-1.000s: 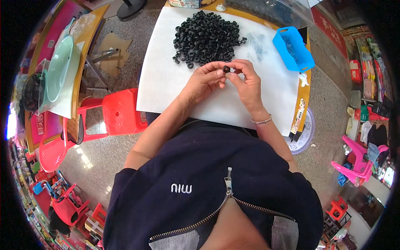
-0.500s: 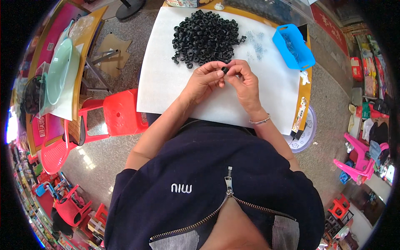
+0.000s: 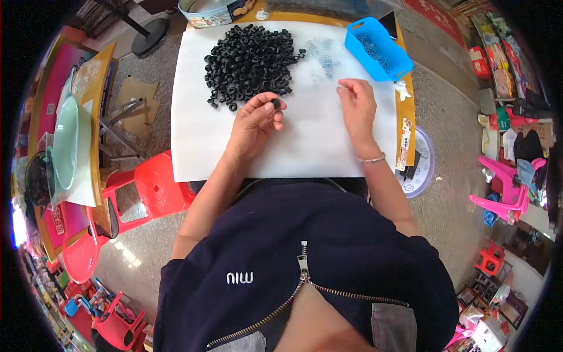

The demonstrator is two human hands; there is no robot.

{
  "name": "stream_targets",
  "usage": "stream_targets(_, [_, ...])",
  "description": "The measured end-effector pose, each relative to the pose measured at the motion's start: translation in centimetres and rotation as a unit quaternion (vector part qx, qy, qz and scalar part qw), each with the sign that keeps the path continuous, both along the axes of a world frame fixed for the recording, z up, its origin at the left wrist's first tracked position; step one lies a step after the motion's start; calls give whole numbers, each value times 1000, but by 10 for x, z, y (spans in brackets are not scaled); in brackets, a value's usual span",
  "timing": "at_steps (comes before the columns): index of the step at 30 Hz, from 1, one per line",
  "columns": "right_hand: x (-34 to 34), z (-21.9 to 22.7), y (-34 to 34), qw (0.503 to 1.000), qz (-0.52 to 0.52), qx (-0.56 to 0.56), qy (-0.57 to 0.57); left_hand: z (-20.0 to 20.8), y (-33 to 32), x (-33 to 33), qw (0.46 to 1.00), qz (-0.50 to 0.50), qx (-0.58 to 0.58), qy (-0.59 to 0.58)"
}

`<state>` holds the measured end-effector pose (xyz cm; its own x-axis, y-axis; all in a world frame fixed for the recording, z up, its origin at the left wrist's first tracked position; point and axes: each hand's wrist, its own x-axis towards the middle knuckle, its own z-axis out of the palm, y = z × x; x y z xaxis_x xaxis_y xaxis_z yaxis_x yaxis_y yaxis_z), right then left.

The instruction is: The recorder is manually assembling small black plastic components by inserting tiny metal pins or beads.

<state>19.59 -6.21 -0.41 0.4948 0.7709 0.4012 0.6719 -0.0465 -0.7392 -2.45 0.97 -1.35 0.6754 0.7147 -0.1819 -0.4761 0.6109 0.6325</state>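
Observation:
Between the thumb and fingers of my left hand point(image 3: 252, 126) is a small black ring-shaped piece point(image 3: 275, 103), held just off the near right edge of a heap of similar black pieces point(image 3: 249, 64). Away to the right, my right hand point(image 3: 359, 111) hovers over the white table covering point(image 3: 316, 141). Its fingers are loosely bent, the thumb and index tips slightly apart, and nothing shows between them. Just beyond it lies a thin scatter of tiny bluish-clear pieces point(image 3: 325, 58). A blue plastic basket point(image 3: 390, 70) at the far right holds more such tiny pieces.
A round tin point(image 3: 214, 14) stands at the table's far left corner. Crumpled white tissue point(image 3: 402, 89) lies on the right wooden edge. To the left are a red plastic stool point(image 3: 161, 185) and a side table bearing a pale green basin point(image 3: 67, 144). A pink stool point(image 3: 504, 188) stands farther right.
My hands were together at the black piece. My right hand has let go and moved right, while my left keeps the piece. The whole view has shifted, the table now appearing farther left.

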Motion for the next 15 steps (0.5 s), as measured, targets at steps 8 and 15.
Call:
stream_targets(8, [15, -19, 28, 989, -22, -27, -146, -4, 2, -3, 999, -5, -5, -35])
stream_targets(15, [14, -21, 16, 994, -26, -26, 106, 1, 1, -2, 1000, -10, -10, -21])
